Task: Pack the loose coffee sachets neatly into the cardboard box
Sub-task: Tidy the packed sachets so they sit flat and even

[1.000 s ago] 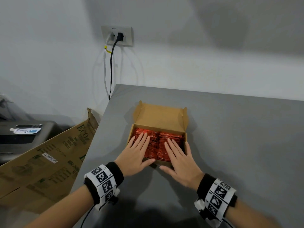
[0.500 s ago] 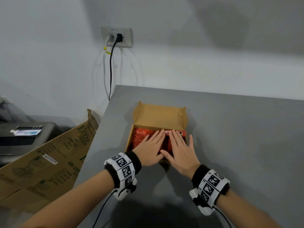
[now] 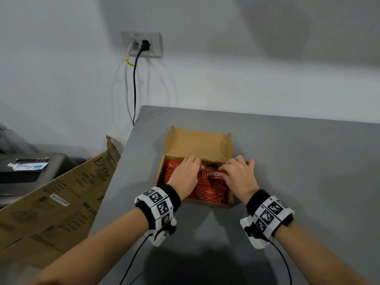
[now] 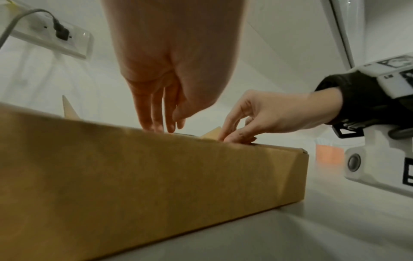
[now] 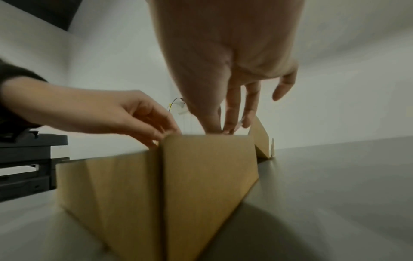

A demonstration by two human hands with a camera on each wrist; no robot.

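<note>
An open cardboard box sits on the grey table, lid flap folded back against the far side. It is filled with rows of red coffee sachets. Both hands reach into its far half. My left hand bends its fingers down at the far wall, and thumb and fingers meet just behind the rim in the right wrist view. My right hand curls over a label-up sachet and pinches at the rim. The box wall hides all fingertips.
The box lies near the table's left edge. A big printed carton leans against that edge, with a black machine behind it. A wall socket with two cables hangs above the table's back corner. Wrist cables trail toward me.
Both hands slid from lying flat on the near sachets to the far end of the box, and their fingers curled down. White-lettered sachet faces now show between them.
</note>
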